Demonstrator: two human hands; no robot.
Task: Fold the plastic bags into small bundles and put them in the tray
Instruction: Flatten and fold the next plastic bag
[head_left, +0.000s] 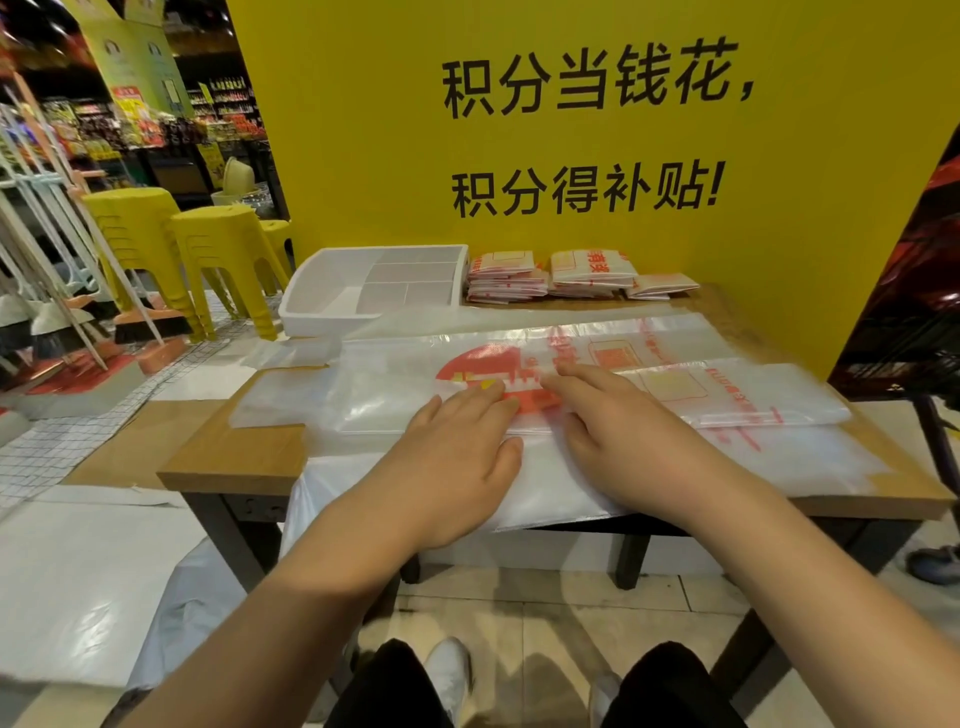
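A translucent plastic bag (395, 384) with red print lies flat across the wooden table (244, 452), folded lengthwise along its near side. My left hand (457, 447) presses flat on the bag near its middle. Beside it my right hand (618, 431) also lies flat on the fold, fingers stretched toward the red logo. More bags lie underneath, and their edges hang over the table's front. A white divided tray (322, 296) stands at the back left of the table. Folded bag bundles (566, 275) are stacked to the right of the tray.
A yellow sign board (519, 156) stands right behind the table. Yellow stools (208, 249) and brooms (78, 291) stand to the left on the floor. A dark stand (924, 291) rises at the right edge. Plastic sheets lie on the floor at the left.
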